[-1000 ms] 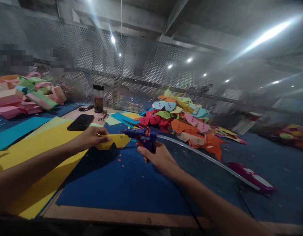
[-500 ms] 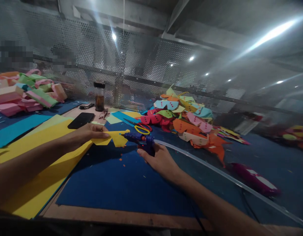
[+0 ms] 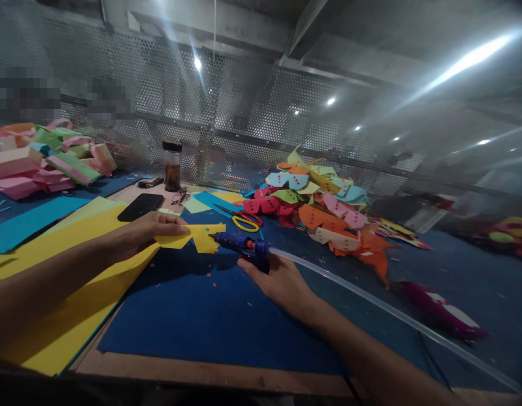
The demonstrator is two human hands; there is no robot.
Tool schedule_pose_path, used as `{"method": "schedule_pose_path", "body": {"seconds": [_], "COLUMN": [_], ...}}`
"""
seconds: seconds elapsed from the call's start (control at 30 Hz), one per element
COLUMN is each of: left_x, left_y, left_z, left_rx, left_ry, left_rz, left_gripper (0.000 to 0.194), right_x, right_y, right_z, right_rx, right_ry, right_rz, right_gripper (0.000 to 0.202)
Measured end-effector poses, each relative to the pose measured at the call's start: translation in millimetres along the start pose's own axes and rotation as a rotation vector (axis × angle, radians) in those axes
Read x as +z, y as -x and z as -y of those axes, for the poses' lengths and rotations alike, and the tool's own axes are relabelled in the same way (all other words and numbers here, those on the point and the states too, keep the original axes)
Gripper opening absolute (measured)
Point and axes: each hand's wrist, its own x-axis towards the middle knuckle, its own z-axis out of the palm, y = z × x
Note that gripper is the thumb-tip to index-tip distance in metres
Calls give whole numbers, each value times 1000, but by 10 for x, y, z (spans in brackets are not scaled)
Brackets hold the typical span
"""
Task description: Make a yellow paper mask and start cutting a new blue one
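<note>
Between the thumb and fingers of my left hand (image 3: pixel 159 230) is a yellow paper cutout (image 3: pixel 204 239) with a notched lower edge, held above the blue mat (image 3: pixel 201 316). A small blue spot shows near its right end. My right hand (image 3: pixel 281 282) is wrapped round a blue glue gun (image 3: pixel 239 242), whose tip points left and meets or nearly meets the cutout's right part. Out of the gun's back runs a long clear glue stick (image 3: pixel 371 296). Scissors (image 3: pixel 246 221) with yellow and red handles lie just behind the gun.
A heap of colourful paper cutouts (image 3: pixel 324 197) stands at the back right, with a purple object (image 3: pixel 442 310) before it. Large yellow sheets (image 3: pixel 78 293), a black phone (image 3: pixel 141 207) and a dark-lidded jar (image 3: pixel 172 169) are on the left. Folded paper pieces (image 3: pixel 44 158) pile up beyond.
The glue gun's tip has shifted slightly down from the cutout's upper edge, and the gun now tilts a little more. The left hand keeps its hold, the cutout turned slightly.
</note>
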Motion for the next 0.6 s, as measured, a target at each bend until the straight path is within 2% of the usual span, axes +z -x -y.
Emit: {"method": "schedule_pose_path", "body": {"seconds": [0.1,0.3,0.6], "left_x": [16,23,27], "left_y": [18,26,36], "left_z": [-24,-32,-37], "left_rx": [-2,1,-14], "left_ry": [16,12,42], "left_rz": [-19,-19,-17], "left_gripper": [26,21,20], "right_x": [6,0,-35], "right_y": [2,1,15], "right_z": [1,-8,88], "right_rx": [-7,-28,5], "right_ry": [87,105,244], "right_rz": [-3,13,39], "right_gripper": [36,33,29]}}
